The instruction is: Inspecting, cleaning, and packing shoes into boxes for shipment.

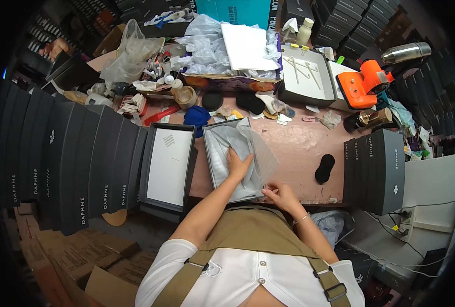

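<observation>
A shoebox (207,153) stands in front of me on the table, lined with thin white tissue paper (260,153) that spills over its right side. Inside, my left hand (239,163) lies on the paper, its thumb and fingers apart. What is under the paper is mostly hidden. At the box's near right corner my right hand (281,195) pinches the edge of the tissue paper between thumb and fingers. Left of the box sits a dark box lid (166,166) with a white inside.
Stacks of dark shoeboxes rise at the left (58,163) and right (373,171). A black oval pad (324,169) lies on the table (299,148). Behind are a carton of crumpled paper (207,79), a tray (309,77) and an orange tape dispenser (363,84).
</observation>
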`<state>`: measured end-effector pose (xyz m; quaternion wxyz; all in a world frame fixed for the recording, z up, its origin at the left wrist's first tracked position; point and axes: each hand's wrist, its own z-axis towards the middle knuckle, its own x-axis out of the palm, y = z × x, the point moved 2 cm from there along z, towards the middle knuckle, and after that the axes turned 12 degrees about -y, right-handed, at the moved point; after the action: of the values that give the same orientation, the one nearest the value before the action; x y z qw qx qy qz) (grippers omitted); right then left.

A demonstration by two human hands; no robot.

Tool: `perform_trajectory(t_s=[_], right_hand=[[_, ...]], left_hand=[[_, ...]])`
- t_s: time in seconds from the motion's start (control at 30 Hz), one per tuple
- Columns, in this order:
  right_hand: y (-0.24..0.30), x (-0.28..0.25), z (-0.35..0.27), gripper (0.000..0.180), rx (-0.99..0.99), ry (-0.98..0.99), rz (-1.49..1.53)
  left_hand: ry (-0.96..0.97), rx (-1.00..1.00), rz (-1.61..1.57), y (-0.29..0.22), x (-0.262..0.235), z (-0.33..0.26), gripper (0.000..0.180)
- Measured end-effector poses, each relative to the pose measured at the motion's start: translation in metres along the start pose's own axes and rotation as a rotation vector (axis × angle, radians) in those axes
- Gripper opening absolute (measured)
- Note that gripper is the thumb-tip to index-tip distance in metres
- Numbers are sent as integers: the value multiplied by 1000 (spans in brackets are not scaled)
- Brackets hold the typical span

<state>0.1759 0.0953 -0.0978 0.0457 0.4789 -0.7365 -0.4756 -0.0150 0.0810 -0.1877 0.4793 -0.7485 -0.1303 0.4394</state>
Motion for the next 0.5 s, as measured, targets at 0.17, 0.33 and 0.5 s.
perform_trajectory(t_s=[0.17,0.33,0.5], right_hand=[[11,7,16,41,-183,-430,-103],[30,4,-27,22,-793,-444,-285],[20,-16,-26,27,-587,-83,-271]], left_hand=[[-2,-77,-213,-6,-2,-1,87],[61,-133,-522,-22,-28,-4,77],[-114,83,-154,-5,-1,-3,81]])
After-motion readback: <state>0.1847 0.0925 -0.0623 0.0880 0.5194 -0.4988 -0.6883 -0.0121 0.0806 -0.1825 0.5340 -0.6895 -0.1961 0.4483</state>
